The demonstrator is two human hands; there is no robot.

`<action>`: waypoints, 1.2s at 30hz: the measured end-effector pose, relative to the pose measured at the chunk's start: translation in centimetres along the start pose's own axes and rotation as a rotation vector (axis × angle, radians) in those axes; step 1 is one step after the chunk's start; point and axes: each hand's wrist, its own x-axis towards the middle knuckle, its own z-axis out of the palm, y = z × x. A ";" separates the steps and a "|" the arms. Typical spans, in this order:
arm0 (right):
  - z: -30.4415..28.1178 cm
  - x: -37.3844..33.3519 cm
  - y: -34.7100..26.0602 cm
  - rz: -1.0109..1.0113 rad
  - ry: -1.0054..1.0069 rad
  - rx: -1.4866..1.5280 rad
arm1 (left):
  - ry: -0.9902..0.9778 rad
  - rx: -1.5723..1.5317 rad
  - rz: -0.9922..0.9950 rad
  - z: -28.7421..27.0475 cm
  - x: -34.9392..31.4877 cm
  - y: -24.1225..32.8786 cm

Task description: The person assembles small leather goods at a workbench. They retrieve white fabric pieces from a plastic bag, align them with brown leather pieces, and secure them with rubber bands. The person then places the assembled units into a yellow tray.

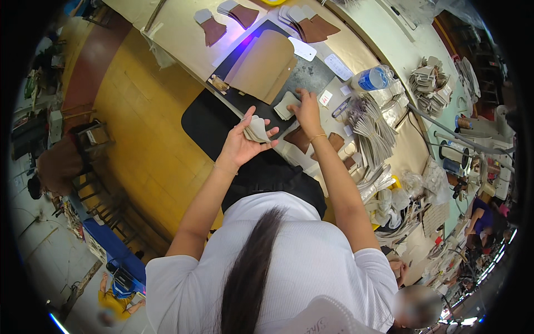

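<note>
My left hand (240, 146) is raised in front of the table edge, palm up. Its fingers curl round a small stack of pale grey cut pieces (256, 130). Over the dark work board (311, 75), my right hand (308, 116) has its thumb and bent fingers at the right edge of a second pale cut piece (286, 106). That one lies flat, and whether several layers are there I cannot tell. Just below my right wrist a brown flared piece (298, 139) rests near the table's front edge.
A curved brown cardboard sheet (270, 61) covers part of the board. Brown-and-grey pieces lie fanned along the back, including one stack (312, 28). To the right are a clear tub with a blue label (374, 79), thread snips (340, 108) and a large bundle of grey strips (371, 128).
</note>
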 end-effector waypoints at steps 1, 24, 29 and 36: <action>-0.6 0.1 -0.5 0.071 -0.073 0.054 | -0.035 -0.011 -0.017 -0.8 0.1 0.1; -6.4 -5.0 -6.2 -0.355 -0.426 0.235 | -0.252 0.174 -0.324 -1.5 1.9 -1.1; -6.4 -8.2 -5.5 -0.448 -0.391 -0.013 | -0.189 0.134 -0.357 -1.3 1.5 -1.6; -7.3 -8.5 1.3 0.003 0.018 -0.011 | -0.187 0.143 -0.422 -1.1 2.6 -1.8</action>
